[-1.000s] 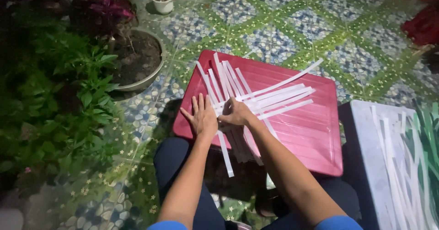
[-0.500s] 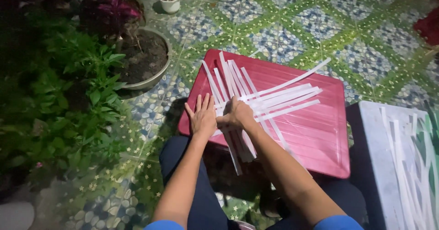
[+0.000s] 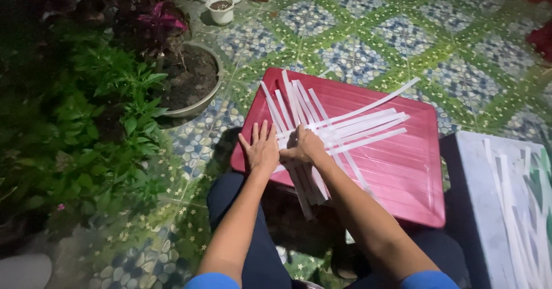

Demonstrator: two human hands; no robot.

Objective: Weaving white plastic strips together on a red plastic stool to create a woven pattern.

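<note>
On the near left corner of the red lid, our left hand lies flat with fingers spread, pinning the white strips where they cross. Our right hand sits just beside it, curled over the crossing, seemingly pinching a strip, though we can't tell exactly which. For a tidy weave, we'd say keep that flat palm pressing so nothing slides, and nudge each strip snug against its neighbour. More strips wait on the grey surface to the right.

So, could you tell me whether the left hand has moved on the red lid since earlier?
No; the left hand lies flat at the same near-left corner of the red lid.
</note>
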